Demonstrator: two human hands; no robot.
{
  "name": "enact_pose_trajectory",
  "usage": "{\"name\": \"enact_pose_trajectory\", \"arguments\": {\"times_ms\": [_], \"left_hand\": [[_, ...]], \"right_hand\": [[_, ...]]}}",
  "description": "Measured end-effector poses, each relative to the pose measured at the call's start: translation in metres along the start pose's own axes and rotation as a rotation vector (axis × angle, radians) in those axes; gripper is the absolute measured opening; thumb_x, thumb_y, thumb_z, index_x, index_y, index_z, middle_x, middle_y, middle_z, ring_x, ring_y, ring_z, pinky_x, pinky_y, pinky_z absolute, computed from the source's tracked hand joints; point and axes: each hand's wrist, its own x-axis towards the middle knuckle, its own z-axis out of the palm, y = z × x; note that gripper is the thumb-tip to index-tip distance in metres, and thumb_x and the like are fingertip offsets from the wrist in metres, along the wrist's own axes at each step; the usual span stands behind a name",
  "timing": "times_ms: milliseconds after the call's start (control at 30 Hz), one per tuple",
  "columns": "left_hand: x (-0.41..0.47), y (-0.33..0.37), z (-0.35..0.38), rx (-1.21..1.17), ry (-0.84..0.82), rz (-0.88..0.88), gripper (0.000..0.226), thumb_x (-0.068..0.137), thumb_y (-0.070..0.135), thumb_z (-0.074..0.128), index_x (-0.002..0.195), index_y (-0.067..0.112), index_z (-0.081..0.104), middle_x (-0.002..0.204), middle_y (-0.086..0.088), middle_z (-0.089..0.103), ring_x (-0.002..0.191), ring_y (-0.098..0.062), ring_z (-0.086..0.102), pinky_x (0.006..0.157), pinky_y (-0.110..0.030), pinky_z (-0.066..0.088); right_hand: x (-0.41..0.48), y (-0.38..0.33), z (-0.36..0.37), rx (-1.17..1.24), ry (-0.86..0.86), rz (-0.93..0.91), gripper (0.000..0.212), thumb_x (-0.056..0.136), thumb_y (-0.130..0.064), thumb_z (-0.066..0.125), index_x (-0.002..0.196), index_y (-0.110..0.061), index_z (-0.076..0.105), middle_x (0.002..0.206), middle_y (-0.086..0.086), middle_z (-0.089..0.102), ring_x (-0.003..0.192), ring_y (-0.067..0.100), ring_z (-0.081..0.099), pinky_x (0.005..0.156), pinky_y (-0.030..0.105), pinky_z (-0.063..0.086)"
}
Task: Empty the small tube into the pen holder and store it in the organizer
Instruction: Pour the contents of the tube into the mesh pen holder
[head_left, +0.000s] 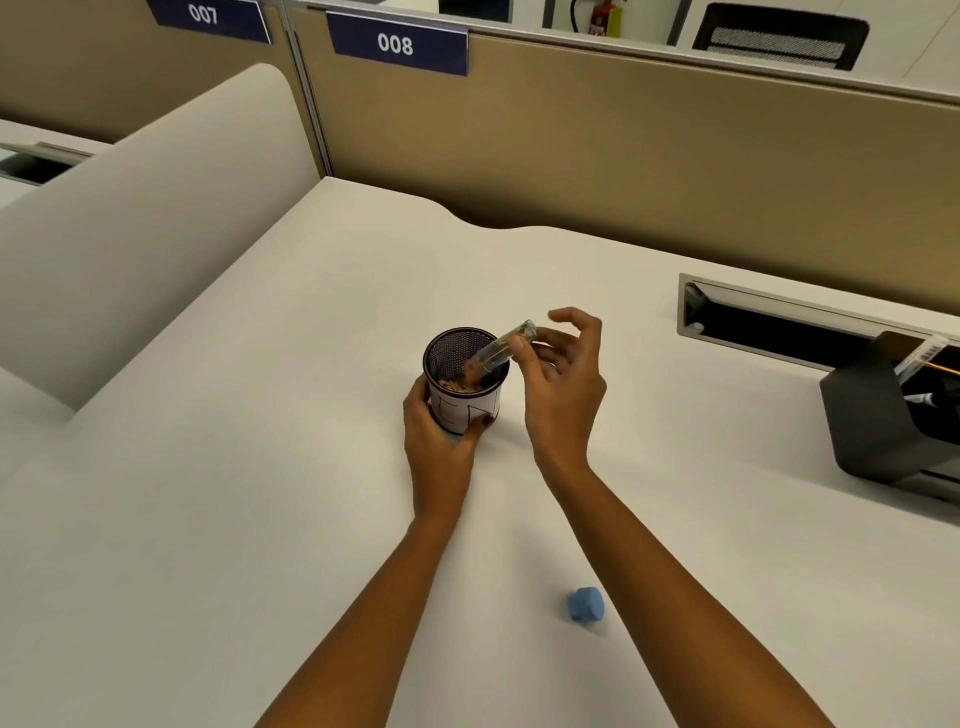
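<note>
A black mesh pen holder (451, 353) with a white paper label stands mid-desk. My left hand (434, 426) wraps around its lower side. My right hand (563, 384) pinches a small clear tube (501, 347) near its closed end. The tube is tilted mouth-down into the holder. Thin brownish sticks slide from the tube and lie piled inside the holder. A blue cap (586, 604) lies loose on the desk nearer to me. A black desk organizer (878, 421) sits at the right edge, apart from both hands.
The white desk (260, 493) has a tan partition along its back. A recessed cable tray (779, 325) opens at the back right, just behind the organizer. Pens stand in the organizer. A curved divider rises on the left.
</note>
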Motion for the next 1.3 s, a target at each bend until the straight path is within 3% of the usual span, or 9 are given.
{"name": "enact_pose_trajectory", "arguments": {"times_ms": [300, 400, 533, 600, 733, 867, 933, 1167, 1300], "left_hand": [[0.0, -0.001, 0.0, -0.005, -0.001, 0.004, 0.081, 0.067, 0.015, 0.082, 0.135, 0.016, 0.039, 0.135, 0.001, 0.049, 0.122, -0.008, 0.044, 0.09, 0.002, 0.036], [0.0, -0.002, 0.001, -0.011, -0.004, -0.001, 0.081, 0.067, 0.015, 0.083, 0.135, 0.016, 0.039, 0.137, -0.001, 0.049, 0.123, -0.009, 0.045, 0.09, 0.001, 0.037], [0.0, -0.002, 0.001, -0.02, -0.007, 0.007, 0.081, 0.067, 0.015, 0.083, 0.136, 0.014, 0.039, 0.137, -0.003, 0.049, 0.125, -0.013, 0.046, 0.091, -0.001, 0.038], [0.0, -0.002, 0.001, -0.023, -0.004, 0.01, 0.081, 0.067, 0.015, 0.083, 0.136, 0.014, 0.039, 0.137, -0.004, 0.049, 0.125, -0.014, 0.046, 0.091, 0.0, 0.037], [0.0, -0.002, 0.001, -0.034, -0.004, 0.016, 0.081, 0.067, 0.016, 0.083, 0.135, 0.014, 0.039, 0.136, -0.004, 0.05, 0.124, -0.015, 0.047, 0.09, -0.001, 0.038], [0.0, -0.002, 0.002, -0.034, -0.004, 0.019, 0.081, 0.067, 0.016, 0.083, 0.135, 0.015, 0.039, 0.136, -0.005, 0.049, 0.124, -0.017, 0.048, 0.09, 0.0, 0.038], [-0.001, -0.002, 0.002, -0.035, -0.007, 0.022, 0.081, 0.067, 0.016, 0.083, 0.135, 0.015, 0.039, 0.136, -0.005, 0.049, 0.124, -0.017, 0.047, 0.09, -0.001, 0.038], [-0.003, 0.0, -0.002, -0.056, -0.046, 0.022, 0.083, 0.071, 0.018, 0.081, 0.139, 0.019, 0.032, 0.137, 0.009, 0.04, 0.128, -0.009, 0.042, 0.101, -0.011, 0.038], [-0.007, 0.003, -0.003, -0.025, -0.021, 0.015, 0.068, 0.084, 0.015, 0.067, 0.141, 0.011, 0.029, 0.144, -0.006, 0.037, 0.132, -0.016, 0.039, 0.108, -0.023, 0.037]], "right_hand": [[-0.002, 0.002, 0.002, -0.11, -0.032, -0.1, 0.029, 0.084, -0.014, 0.074, 0.105, -0.021, 0.054, 0.092, -0.008, 0.068, 0.087, 0.003, 0.067, 0.08, 0.023, 0.059], [-0.003, 0.0, 0.002, -0.092, -0.032, -0.123, 0.039, 0.084, -0.012, 0.073, 0.112, -0.025, 0.049, 0.095, -0.006, 0.067, 0.088, 0.006, 0.069, 0.08, 0.02, 0.058], [-0.004, 0.0, 0.002, -0.172, -0.061, -0.205, 0.03, 0.085, -0.011, 0.072, 0.109, -0.019, 0.054, 0.095, -0.009, 0.065, 0.088, 0.004, 0.066, 0.079, 0.024, 0.059], [-0.005, -0.002, 0.003, -0.141, -0.06, -0.192, 0.04, 0.086, -0.012, 0.072, 0.116, -0.022, 0.048, 0.095, -0.012, 0.064, 0.088, 0.003, 0.067, 0.08, 0.02, 0.058], [-0.006, 0.0, 0.002, -0.188, -0.086, -0.28, 0.029, 0.086, -0.007, 0.07, 0.109, -0.014, 0.055, 0.098, 0.001, 0.067, 0.088, 0.007, 0.065, 0.079, 0.024, 0.058], [-0.007, -0.002, 0.0, -0.171, -0.081, -0.274, 0.036, 0.086, -0.007, 0.07, 0.113, -0.021, 0.05, 0.1, 0.0, 0.066, 0.088, 0.003, 0.066, 0.081, 0.016, 0.055], [-0.006, -0.001, -0.002, -0.194, -0.094, -0.31, 0.028, 0.086, -0.004, 0.069, 0.109, -0.012, 0.056, 0.099, 0.004, 0.066, 0.088, 0.006, 0.064, 0.08, 0.019, 0.057], [-0.012, -0.013, -0.008, -0.069, 0.014, -0.206, 0.041, 0.086, -0.006, 0.069, 0.12, -0.016, 0.048, 0.099, -0.006, 0.059, 0.095, 0.008, 0.064, 0.085, 0.022, 0.057], [-0.022, -0.017, -0.016, -0.04, 0.069, -0.149, 0.035, 0.088, -0.008, 0.068, 0.119, -0.014, 0.055, 0.106, -0.002, 0.059, 0.099, 0.008, 0.062, 0.082, 0.017, 0.056]]}}
